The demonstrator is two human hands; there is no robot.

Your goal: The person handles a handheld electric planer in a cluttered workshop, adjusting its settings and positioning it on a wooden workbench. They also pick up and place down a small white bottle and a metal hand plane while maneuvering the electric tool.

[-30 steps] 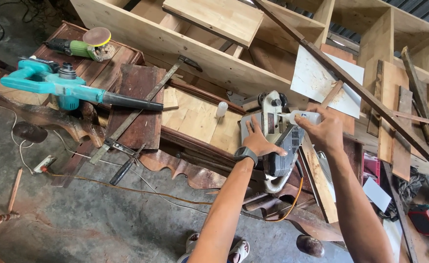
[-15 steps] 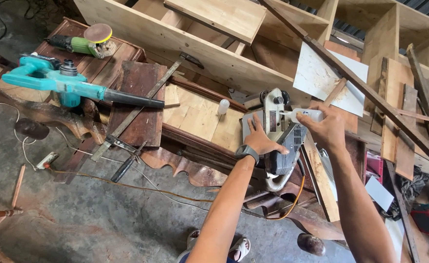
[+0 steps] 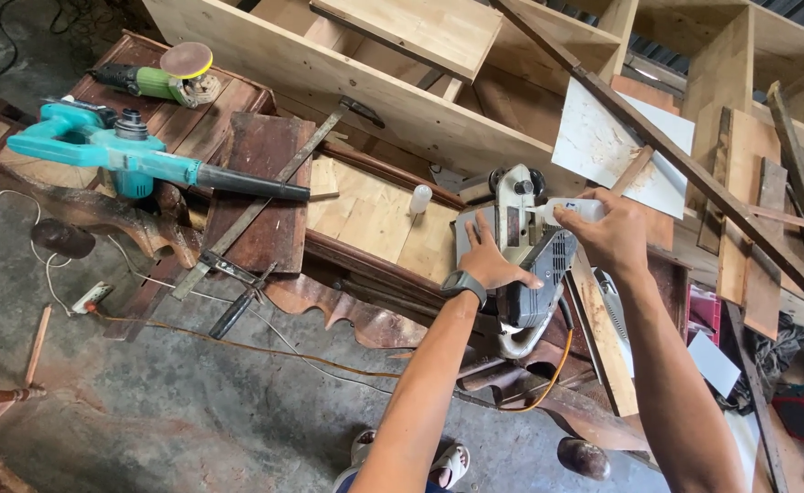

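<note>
Left hand on belt sander — cluttered workbench

Daylight is falling on a stained concrete floor; pale plywood shelving is lying behind a dark carved wooden surface, with planks leaning nearby.

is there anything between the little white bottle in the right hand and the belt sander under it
Nothing visible. The right hand holds the white bottle with its tip pointing left over the belt sander, only open air between. The left hand rests flat on the sander, beside the tip's line, not under it.
</note>
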